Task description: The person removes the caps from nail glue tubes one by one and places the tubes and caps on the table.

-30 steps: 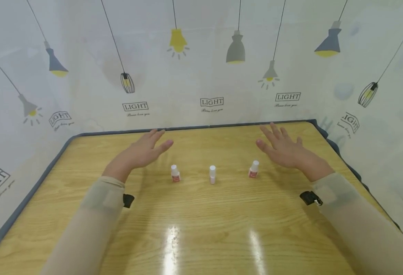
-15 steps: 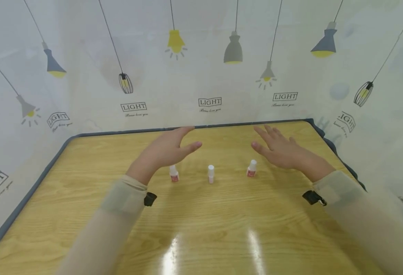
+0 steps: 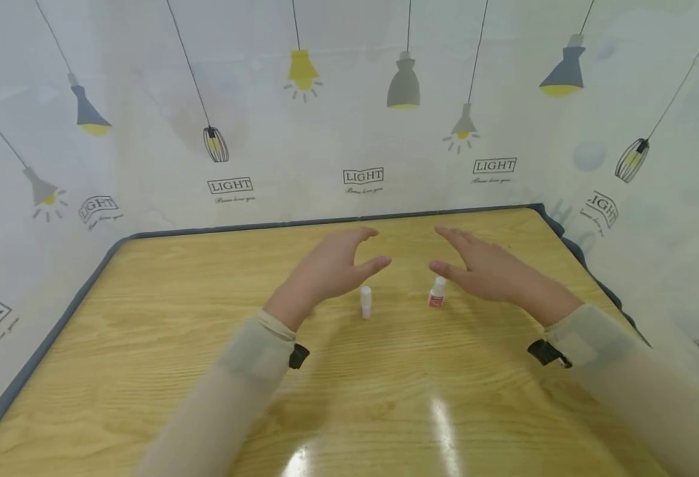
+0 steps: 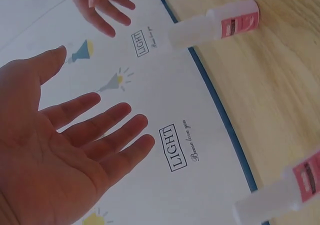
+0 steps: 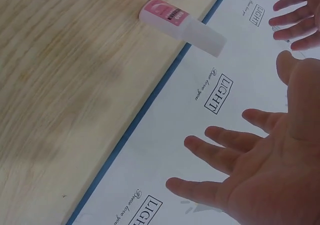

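My left hand (image 3: 328, 268) hovers over the table with its fingers extended and thumb apart, holding nothing. Just past its thumb stands a small white-capped bottle (image 3: 366, 303). Another little bottle with a white cap and a pink-red label (image 3: 436, 293) stands upright just below my right thumb. My right hand (image 3: 495, 270) is also raised, fingers spread and palm bare in the right wrist view. A third bottle is almost wholly covered by my left hand in the head view. Two pink-labelled bottles, an upper one (image 4: 235, 22) and a lower one (image 4: 300, 185), show in the left wrist view.
The wood-grain table (image 3: 373, 397) has a dark blue edging (image 3: 236, 228) along its back and sides. Behind it rises a pale wall covering (image 3: 295, 146) printed with hanging lamps and the word LIGHT.
My left hand has swept to the right, past the left bottle and towards the middle one, now hiding the left bottle. My right hand has stayed nearly in place. The bottles stand where they were.
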`<state>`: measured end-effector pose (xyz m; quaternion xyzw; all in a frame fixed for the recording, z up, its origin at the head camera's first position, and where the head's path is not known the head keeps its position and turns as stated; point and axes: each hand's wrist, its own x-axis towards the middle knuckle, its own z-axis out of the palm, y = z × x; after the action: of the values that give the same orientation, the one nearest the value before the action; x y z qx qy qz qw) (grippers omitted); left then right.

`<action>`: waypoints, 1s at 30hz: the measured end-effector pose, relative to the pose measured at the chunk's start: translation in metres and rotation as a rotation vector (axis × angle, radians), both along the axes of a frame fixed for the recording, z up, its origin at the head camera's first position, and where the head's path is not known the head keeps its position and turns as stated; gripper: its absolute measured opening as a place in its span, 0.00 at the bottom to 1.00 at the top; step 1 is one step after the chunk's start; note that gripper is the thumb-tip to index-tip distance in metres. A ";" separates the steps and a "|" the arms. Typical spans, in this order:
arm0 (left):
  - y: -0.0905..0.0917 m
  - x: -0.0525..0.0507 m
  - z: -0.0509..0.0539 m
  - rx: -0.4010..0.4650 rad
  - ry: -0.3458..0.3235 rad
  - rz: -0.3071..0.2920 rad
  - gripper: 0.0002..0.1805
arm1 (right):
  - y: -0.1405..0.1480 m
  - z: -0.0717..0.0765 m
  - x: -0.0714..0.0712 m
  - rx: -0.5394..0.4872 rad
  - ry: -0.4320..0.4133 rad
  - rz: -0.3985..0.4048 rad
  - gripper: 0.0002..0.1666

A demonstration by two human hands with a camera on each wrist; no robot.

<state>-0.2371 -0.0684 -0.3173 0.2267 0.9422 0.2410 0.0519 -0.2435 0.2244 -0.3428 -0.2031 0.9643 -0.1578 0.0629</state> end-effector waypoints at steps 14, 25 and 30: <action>0.056 -0.001 -0.027 0.139 -0.065 0.038 0.45 | 0.007 -0.015 0.002 -0.074 0.022 0.006 0.48; 0.091 0.014 -0.050 0.245 -0.203 0.162 0.39 | 0.007 -0.023 0.004 -0.119 0.014 0.013 0.43; 0.094 0.015 -0.068 0.263 -0.285 0.205 0.39 | 0.009 -0.026 0.004 -0.124 0.020 0.017 0.42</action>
<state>-0.2218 0.0260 -0.3855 0.0983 0.9040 0.3953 0.1300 -0.2392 0.2332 -0.3684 -0.2162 0.9515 -0.2148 0.0420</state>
